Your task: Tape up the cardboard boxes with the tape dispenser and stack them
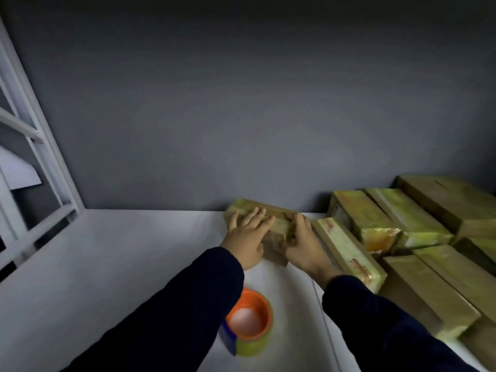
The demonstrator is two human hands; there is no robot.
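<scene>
Fingers [259, 217] of the left hand [247, 237] lie straight and spread, pressing flat on top of a box [277, 233]. Those of the right hand [303, 242] curl over the box's right end and grip it, thumb on the near side. The flat palm probably smooths tape or holds flaps down, while the grip keeps the box from sliding on the table [134, 264]. The box sits directly under both sets of fingers, its far edge close to the wall [241, 103]. Just right of the right fingers lies a loose pile [429, 237] of further boxes, several glossy with tape, likely awaiting stacking. The dispenser [248, 322] rests well behind the fingers, toward the person, beside the left sleeve; neither hand touches it, which leaves both free for the box.
</scene>
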